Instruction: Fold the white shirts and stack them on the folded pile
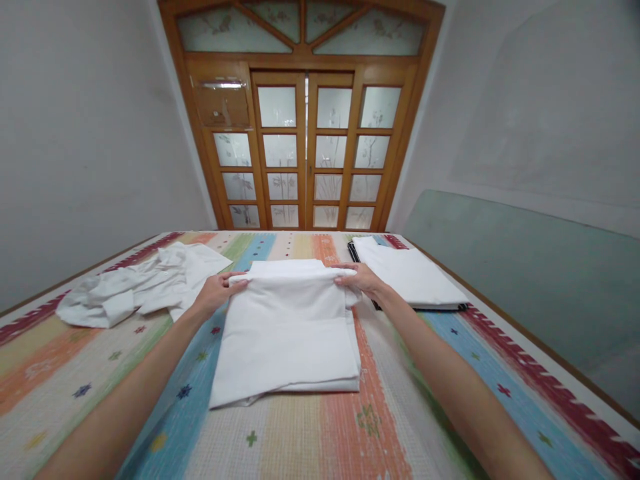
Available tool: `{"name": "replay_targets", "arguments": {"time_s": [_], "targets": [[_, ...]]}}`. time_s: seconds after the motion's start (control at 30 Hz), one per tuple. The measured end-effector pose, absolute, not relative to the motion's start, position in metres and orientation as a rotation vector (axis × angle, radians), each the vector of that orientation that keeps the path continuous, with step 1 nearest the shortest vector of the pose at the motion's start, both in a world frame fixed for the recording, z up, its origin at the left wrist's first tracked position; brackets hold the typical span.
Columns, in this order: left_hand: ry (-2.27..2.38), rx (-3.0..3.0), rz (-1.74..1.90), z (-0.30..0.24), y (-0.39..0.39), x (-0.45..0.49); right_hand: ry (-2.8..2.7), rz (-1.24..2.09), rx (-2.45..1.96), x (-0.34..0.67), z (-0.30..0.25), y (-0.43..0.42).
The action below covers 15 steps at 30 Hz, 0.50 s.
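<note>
A white garment [290,340], partly folded into a rough rectangle, lies in front of me; its exact kind cannot be made out. My left hand [219,293] pinches the far left corner of a folded layer between thumb and fingers. At the far right corner, my right hand [363,279] grips the same layer. Between both hands the cloth edge is stretched straight and slightly raised, and more white fabric shows just behind it. The near edge rests on the patterned cover, its left corner sticking out lower than the right.
A crumpled white cloth [145,283] lies to the left. On the right sits a neat stack of folded white cloth [407,273] with dark, striped edges below. The striped cover [295,440] spreads over the surface. A grey-green headboard-like panel [525,267] runs along the right; wooden doors [305,153] stand beyond.
</note>
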<state>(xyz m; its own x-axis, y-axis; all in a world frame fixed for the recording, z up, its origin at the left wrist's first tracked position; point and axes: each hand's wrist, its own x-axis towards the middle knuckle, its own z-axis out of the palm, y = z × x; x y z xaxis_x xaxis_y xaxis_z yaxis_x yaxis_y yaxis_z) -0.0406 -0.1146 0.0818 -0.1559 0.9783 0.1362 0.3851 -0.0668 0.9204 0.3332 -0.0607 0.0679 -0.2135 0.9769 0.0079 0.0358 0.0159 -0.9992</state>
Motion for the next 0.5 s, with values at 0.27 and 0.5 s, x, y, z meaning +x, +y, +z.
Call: {"name": "replay_targets", "arguments": {"time_s": [0.27,0.5], "targets": [[1.610,1.561,1.340,0.099,-0.121,-0.034,-1.515,0.883,-1.274,0.335,0.077,-0.058],[1.617,1.677,1.375,0.097,-0.119,-0.038,-1.664,0.443,-1.274,0.340,0.076,-0.059]]}}
